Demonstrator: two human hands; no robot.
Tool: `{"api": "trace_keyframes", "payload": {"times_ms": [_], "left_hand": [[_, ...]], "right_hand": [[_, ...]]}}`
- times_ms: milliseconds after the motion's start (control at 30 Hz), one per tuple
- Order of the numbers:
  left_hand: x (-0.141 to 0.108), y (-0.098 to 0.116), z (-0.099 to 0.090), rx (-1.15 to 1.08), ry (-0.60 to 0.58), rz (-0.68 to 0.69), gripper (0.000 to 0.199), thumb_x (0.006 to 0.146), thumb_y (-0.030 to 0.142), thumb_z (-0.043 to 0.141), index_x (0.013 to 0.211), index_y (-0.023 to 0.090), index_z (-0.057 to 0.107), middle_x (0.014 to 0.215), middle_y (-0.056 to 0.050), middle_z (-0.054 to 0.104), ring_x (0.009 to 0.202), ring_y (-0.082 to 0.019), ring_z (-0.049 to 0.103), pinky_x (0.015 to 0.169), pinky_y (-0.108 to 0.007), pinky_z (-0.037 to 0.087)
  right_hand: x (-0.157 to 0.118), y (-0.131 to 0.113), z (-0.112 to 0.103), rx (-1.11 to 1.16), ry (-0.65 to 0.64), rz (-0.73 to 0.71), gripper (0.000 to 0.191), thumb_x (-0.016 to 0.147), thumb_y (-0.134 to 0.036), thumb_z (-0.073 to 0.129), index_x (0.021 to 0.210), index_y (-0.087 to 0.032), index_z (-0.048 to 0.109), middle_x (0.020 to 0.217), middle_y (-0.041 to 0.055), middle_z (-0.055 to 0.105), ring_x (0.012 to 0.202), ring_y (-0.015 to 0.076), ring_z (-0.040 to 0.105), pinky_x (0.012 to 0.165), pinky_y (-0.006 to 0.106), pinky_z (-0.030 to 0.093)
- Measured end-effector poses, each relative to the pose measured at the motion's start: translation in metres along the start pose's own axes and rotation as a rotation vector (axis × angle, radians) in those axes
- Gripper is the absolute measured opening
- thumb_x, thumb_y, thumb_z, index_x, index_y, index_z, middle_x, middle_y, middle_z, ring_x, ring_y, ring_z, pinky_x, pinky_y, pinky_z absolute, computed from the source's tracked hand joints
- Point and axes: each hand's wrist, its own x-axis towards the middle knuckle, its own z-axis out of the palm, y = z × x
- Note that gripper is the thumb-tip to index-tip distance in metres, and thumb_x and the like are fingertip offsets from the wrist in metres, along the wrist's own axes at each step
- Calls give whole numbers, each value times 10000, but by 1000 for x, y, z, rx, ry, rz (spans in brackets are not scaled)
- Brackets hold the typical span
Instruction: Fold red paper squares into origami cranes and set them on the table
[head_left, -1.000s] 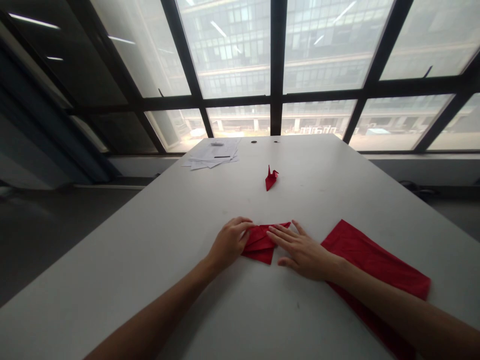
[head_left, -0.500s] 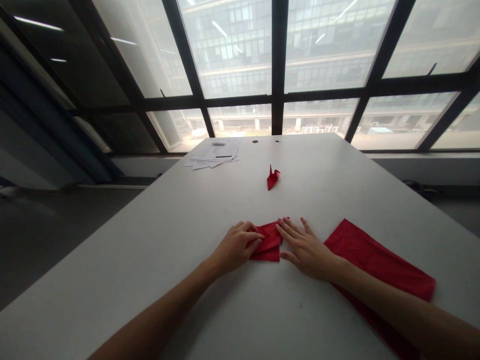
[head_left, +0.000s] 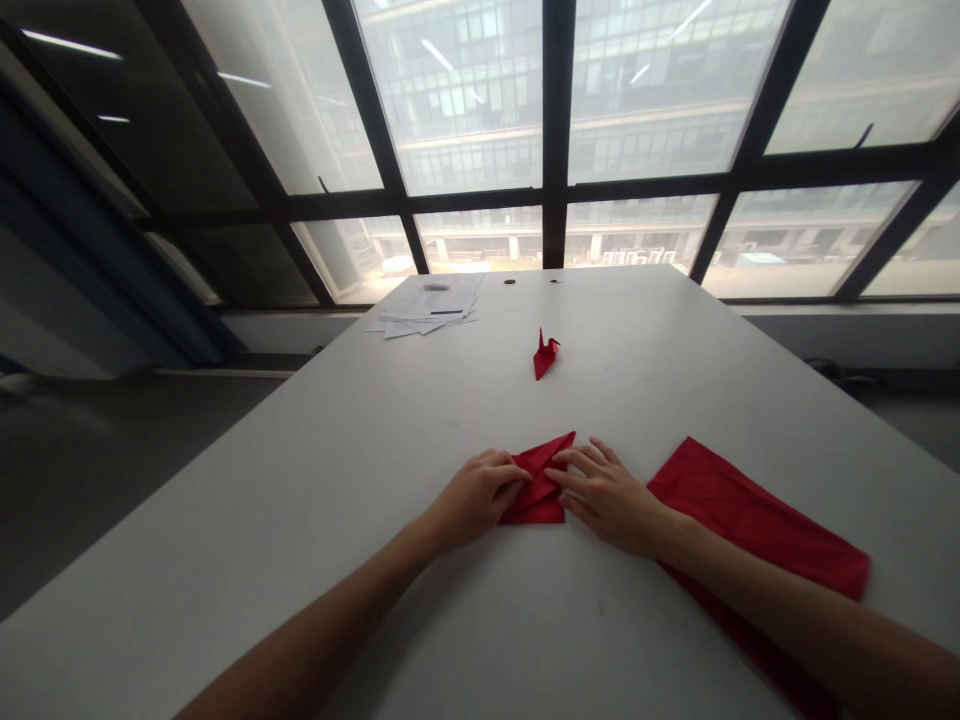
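Observation:
A partly folded piece of red paper [head_left: 541, 510] lies on the white table between my hands, with a pointed flap at its far right corner. My left hand [head_left: 478, 495] is closed at the paper's left side, thumb and fingers pinching a folded layer. From the right, my right hand [head_left: 604, 497] reaches over the paper's right edge, its fingers apart and bent, the fingertips touching the flap. Under and beside my right forearm lies a larger red paper sheet [head_left: 757, 510]. Beyond my hands stands a small red origami crane [head_left: 546, 355].
The white table [head_left: 315, 480] stretches away toward tall windows. Loose white papers [head_left: 420, 312] with a dark pen [head_left: 447, 312] on them lie at its far left. Two small dark round spots mark the far end. A dark curtain [head_left: 97, 220] hangs at the left.
My right hand has drawn back slightly from the paper, its fingers now bent instead of lying flat. More of the pointed flap shows. My left hand stays on the left side.

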Motion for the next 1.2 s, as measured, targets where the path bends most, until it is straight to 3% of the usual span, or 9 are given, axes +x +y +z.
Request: {"api": "trace_keyframes", "payload": {"times_ms": [133,233,333,533,700,800,1000,1133,1200], "left_hand": [[1,2,-1,-10,7,-23,233,968,198,514,1104,242,697,996,-42,697,913,-188,607,861,-308,467],[0,4,-4,2,-36,3,168,905,267,648,1061,252,711,992,-34,687,903,-193,600,855,-308,467],[0,7,-7,45,-62,20,284,792,399,779,1037,265,723,991,-29,673,913,-209,588,862,-329,464],[-2,9,-5,102,-43,22,231,824,396,749,1022,280,725,1021,-35,657,961,-220,590,896,-359,466],[-4,9,-1,69,-48,53,203,859,306,715,1056,262,690,1245,-45,641,1150,-244,582,1017,-387,441],[-4,9,1,57,-45,70,298,890,268,673,1186,272,643,1278,-50,645,1206,-249,572,1048,-404,430],[-5,9,0,46,-35,38,503,847,355,725,1319,273,573,1350,-80,594,1217,-270,565,1048,-415,445],[-4,7,1,45,-38,32,522,796,330,774,1282,269,595,1319,-75,606,1203,-268,569,1046,-411,449],[-4,6,1,36,-30,27,420,801,308,766,1197,255,637,1279,-74,625,1172,-259,586,1032,-398,459]], "right_hand": [[1,1,1,16,-10,11,413,975,-243,453,1379,-264,531,1394,80,567,1344,259,444,1180,572,180],[1,2,3,25,-25,22,490,963,-200,435,1450,-248,445,1477,73,504,1427,257,350,1188,584,145],[0,2,4,17,-18,34,506,950,-191,443,1455,-226,438,1524,88,444,1450,271,310,1185,587,158],[0,2,3,43,9,17,383,939,-198,473,1304,-235,585,1430,85,543,1400,257,389,1190,560,172],[0,2,3,53,6,29,391,936,-215,487,1315,-237,582,1413,85,561,1366,260,431,1183,564,184],[0,2,3,53,9,36,400,939,-225,487,1329,-245,574,1410,85,566,1351,259,448,1176,565,203],[0,2,3,54,1,39,454,946,-241,490,1399,-253,512,1440,80,542,1368,255,429,1174,566,212],[0,1,3,49,-5,38,454,942,-229,488,1395,-246,518,1441,84,541,1371,256,426,1174,560,219],[0,1,3,60,10,44,470,942,-217,486,1411,-243,500,1437,87,546,1367,251,435,1174,555,224]]}}
